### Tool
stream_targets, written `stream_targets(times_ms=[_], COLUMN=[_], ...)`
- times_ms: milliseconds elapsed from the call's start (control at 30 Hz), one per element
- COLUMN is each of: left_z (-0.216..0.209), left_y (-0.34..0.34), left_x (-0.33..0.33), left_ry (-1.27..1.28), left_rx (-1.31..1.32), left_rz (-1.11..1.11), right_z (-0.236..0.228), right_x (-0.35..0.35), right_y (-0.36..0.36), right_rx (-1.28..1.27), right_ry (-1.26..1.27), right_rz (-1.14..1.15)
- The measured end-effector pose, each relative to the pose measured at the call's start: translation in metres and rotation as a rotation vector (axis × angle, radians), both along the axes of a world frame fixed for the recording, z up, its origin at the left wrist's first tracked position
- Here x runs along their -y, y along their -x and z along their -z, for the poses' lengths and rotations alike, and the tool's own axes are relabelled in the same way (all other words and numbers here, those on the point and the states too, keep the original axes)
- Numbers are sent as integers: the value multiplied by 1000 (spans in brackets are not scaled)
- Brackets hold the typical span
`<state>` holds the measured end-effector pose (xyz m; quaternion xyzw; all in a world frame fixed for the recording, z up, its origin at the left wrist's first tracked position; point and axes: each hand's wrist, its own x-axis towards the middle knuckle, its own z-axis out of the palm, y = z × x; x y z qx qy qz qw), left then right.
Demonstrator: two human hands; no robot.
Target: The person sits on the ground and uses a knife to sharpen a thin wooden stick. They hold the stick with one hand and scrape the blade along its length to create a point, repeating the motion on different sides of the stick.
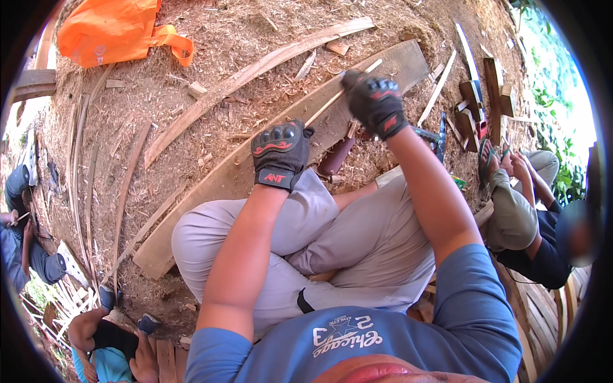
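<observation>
A thin pale wooden stick slants over a long flat plank lying on the ground by my crossed legs. My left hand, in a black glove with hard knuckle guards, is closed around the stick's near end. Further up, my right hand in a matching glove is closed at the stick's far part, its fingertips slightly blurred. The stick's tip shows just beyond the right fingers. Whether that hand also holds a small tool is hidden. A maroon cylindrical piece lies below, between my wrists.
A curved wooden strip lies beyond the plank among shavings. An orange bag is at the far left. Timber blocks and a blue metal tool lie to the right. Other people sit at the right and lower left.
</observation>
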<state>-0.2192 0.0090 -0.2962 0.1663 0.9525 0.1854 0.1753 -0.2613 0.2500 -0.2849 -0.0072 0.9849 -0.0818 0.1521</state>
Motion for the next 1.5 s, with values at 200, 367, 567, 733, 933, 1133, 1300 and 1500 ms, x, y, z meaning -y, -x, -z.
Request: stream_targets(times_ms=[200, 367, 567, 733, 933, 1133, 1300, 1500], left_z=[-1, 3, -1, 0, 1, -2, 1, 3], left_y=[1, 1, 4, 4, 4, 5, 5, 3], left_x=[-1, -5, -1, -6, 0, -3, -2, 2], left_ry=[28, -4, 0, -22, -4, -6, -27, -49], left_rx=[1, -29, 10, 19, 10, 57, 31, -11], left_rz=[14, 30, 28, 41, 29, 44, 34, 21], right_z=[15, -3, 7, 3, 13, 15, 13, -2], right_x=[2, -26, 15, -45, -8, -34, -31, 7], right_y=[-1, 17, -6, 31, 4, 13, 11, 0], right_rx=[9, -33, -65, 27, -32, -93, -57, 10], right_ry=[1, -65, -42, -128, -54, -76, -3, 5], right_rz=[82, 215, 61, 265, 140, 201, 212, 43])
